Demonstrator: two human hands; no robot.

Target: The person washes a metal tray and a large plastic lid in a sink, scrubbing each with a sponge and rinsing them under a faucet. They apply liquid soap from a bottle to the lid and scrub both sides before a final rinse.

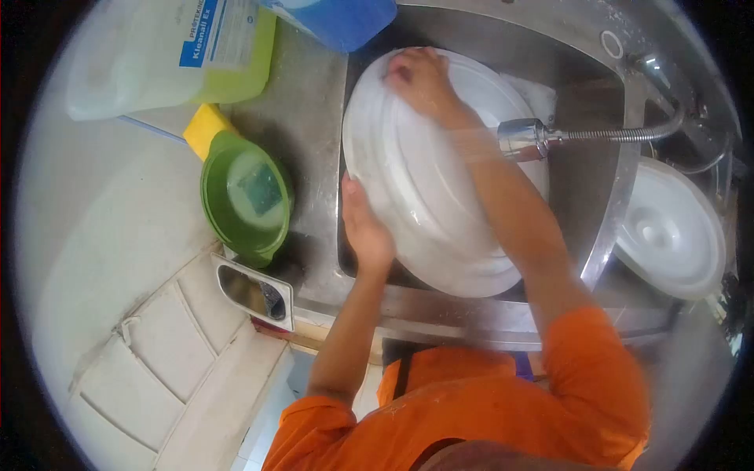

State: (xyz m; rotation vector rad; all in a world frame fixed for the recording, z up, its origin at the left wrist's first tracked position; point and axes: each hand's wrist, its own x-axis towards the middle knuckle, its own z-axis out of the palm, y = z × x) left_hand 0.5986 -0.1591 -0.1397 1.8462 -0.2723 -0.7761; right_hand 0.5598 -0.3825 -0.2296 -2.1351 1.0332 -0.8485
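A large white round lid (408, 184) with concentric ridges is held tilted over the metal sink (585, 188). My left hand (367, 235) grips its left edge, thumb along the rim and the other fingers partly hidden. My right hand (420, 78) presses on the lid near its far edge with curled fingers; whether a small thing is under them is hidden. A flexible metal faucet (525, 139) reaches over my right forearm, and water runs from its head. To the left is a green bowl (245, 196) with whitish liquid and a dark green pad in it.
Beside the bowl lies a yellow sponge (206, 129). A large jug of yellow-green liquid (169, 59) and a blue container (334, 20) stand at the back left. Another white lid (667, 228) rests right of the sink. A metal-framed opening (253, 292) sits at the counter's left edge.
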